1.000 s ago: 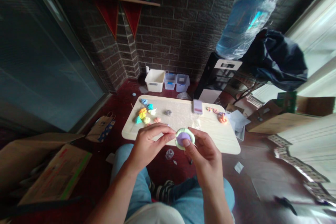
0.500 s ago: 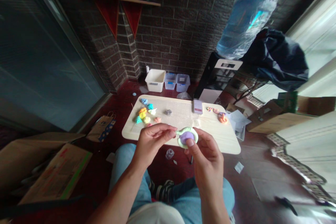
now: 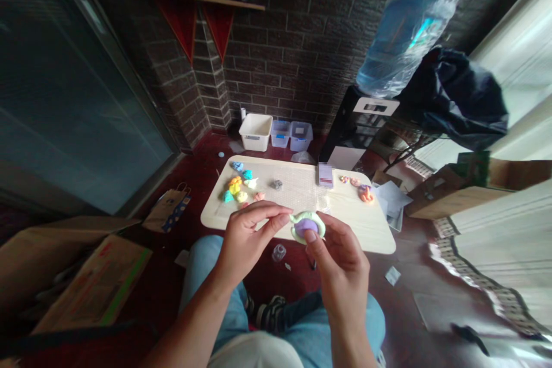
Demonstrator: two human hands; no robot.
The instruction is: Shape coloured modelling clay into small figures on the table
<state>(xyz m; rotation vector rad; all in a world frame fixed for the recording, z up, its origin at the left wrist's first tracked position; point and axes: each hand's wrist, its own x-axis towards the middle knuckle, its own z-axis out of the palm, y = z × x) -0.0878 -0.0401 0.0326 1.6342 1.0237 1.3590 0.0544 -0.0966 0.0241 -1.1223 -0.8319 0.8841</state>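
Observation:
Between my hands, over the near edge of the table, is a round clay piece: a purple clay disc (image 3: 304, 226) with a pale green clay strip (image 3: 319, 222) curving around its rim. My right hand (image 3: 338, 244) grips the piece, thumb pressed on the purple face and fingers behind it. At the left side, my left hand (image 3: 254, 233) pinches the end of the green strip between thumb and fingertips. Several soft clay lumps lie on the far left of the table, among them a yellow clay lump (image 3: 234, 185) and a teal clay lump (image 3: 227, 196).
The pale table (image 3: 276, 162) carries a grey lump (image 3: 276, 184), a phone (image 3: 325, 175) and orange-purple clay (image 3: 366, 193). Behind it stand a white bin (image 3: 255, 133) and clear boxes. A water dispenser (image 3: 360, 126) is back right; cardboard boxes flank both sides.
The clay piece has shifted slightly right. At half a second ago the green strip's end was drawn out to the left; now it sits closer to the disc, which is tilted flatter.

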